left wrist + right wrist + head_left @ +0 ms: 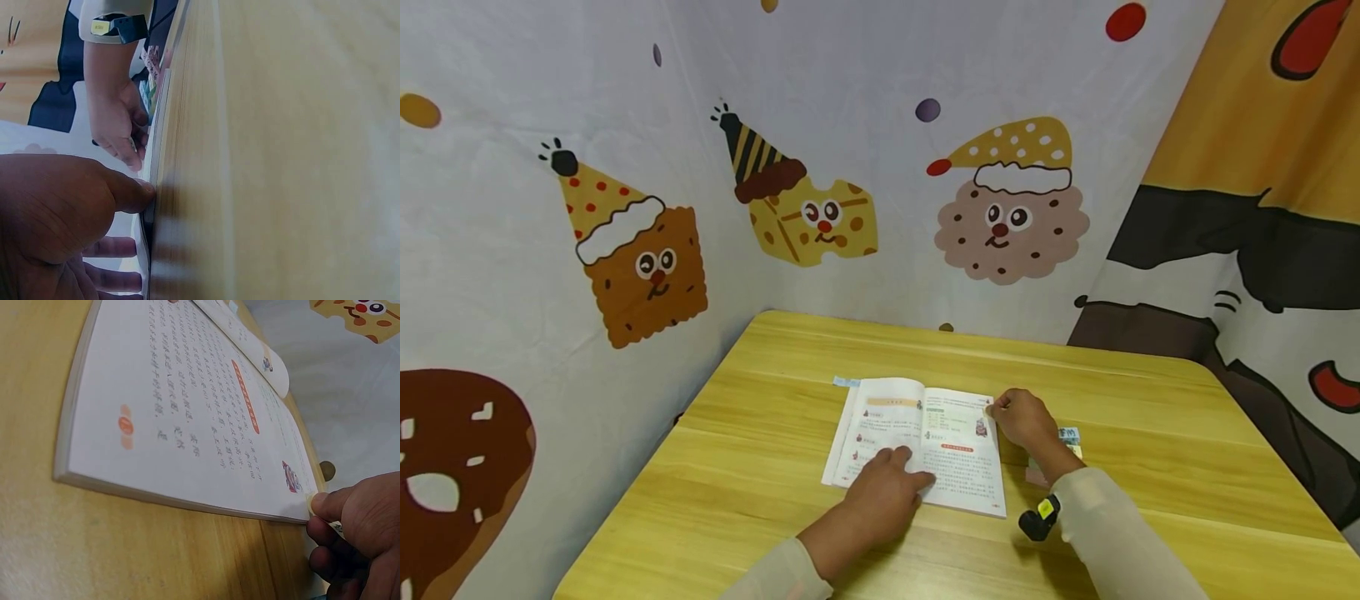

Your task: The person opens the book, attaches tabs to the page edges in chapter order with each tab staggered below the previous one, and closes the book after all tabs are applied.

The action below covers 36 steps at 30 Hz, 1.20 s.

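Note:
An open book (962, 467) with printed text and small pictures lies on the table. My left hand (883, 492) rests on its lower middle, with the fingers spread across the pages. At the upper right edge of the right page, my right hand (1024, 417) pinches a small pale yellow sticky tab (310, 501) between thumb and curled fingers. The tab touches the page edge; part of it is hidden under the thumb. A light blue sticky tab (846, 382) sticks out past the book's upper left corner.
Beneath my right forearm lie several coloured sticky tabs (1067, 434), partly hidden by the arm. A black device with a yellow mark (1040, 518) is worn at the right wrist. The wooden table (760, 400) meets a cloth backdrop (880, 308) printed with cartoon figures.

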Tool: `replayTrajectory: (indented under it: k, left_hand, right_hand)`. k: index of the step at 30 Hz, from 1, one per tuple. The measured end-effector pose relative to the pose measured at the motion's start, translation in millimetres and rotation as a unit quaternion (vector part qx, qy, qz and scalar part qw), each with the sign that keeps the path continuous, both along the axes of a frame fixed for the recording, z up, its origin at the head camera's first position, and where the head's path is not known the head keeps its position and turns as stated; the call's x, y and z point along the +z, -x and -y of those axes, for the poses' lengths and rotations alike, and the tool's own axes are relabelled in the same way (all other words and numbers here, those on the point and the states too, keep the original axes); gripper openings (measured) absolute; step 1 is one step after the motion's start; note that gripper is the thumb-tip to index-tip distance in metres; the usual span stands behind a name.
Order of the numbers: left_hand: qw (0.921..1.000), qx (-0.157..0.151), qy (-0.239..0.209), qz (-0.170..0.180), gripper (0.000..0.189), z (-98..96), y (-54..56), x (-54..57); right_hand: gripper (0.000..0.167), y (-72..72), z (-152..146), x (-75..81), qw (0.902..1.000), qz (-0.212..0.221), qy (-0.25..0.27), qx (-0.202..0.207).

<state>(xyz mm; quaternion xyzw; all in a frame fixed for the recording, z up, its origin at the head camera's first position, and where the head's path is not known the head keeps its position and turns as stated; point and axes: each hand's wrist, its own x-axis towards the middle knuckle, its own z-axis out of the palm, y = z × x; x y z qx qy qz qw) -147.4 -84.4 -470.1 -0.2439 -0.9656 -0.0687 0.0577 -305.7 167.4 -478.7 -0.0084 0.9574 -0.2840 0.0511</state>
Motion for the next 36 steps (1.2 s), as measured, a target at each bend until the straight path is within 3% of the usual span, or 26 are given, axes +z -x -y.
replayTrajectory:
  k: [36]
  left_hand:
    - [0.9999, -0.009, 0.002, -0.011, 0.031, 0.7, 2.0, -0.4]
  right_hand:
    - [0.022, -0.6, 2.9, -1.0, 0.9998, 0.003, -0.021, 0.003]
